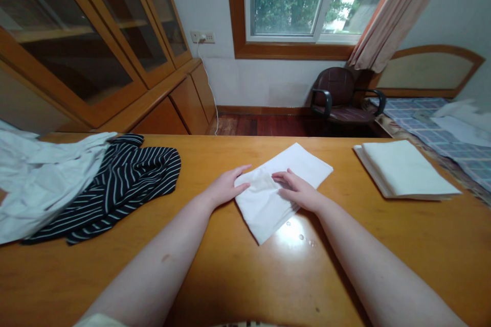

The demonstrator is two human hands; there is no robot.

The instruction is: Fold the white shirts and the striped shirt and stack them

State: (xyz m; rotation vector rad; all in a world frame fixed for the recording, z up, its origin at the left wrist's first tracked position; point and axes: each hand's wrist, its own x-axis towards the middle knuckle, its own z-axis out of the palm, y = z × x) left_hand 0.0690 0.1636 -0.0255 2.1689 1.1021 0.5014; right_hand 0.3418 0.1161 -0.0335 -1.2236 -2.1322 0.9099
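A folded white cloth [264, 209] lies at an angle on the wooden table in front of me, its upper layer slightly wrinkled. At its left edge rests my left hand [227, 185], thumb on top of the fabric and fingers stretched along the border, apart from the thumb. My right hand [297, 190] is over the cloth's right part, fingers extended and spread from the thumb, touching or just above the surface. Neither hand visibly grips the fabric.
On the right of the table [238, 286] lies a neat stack of folded white cloth [406, 169]. A black-and-white striped garment [130, 184] and a crumpled white garment [46, 168] lie on the left. Beyond are a glass-door cabinet [153, 79], an armchair [337, 94] and a bed [433, 127].
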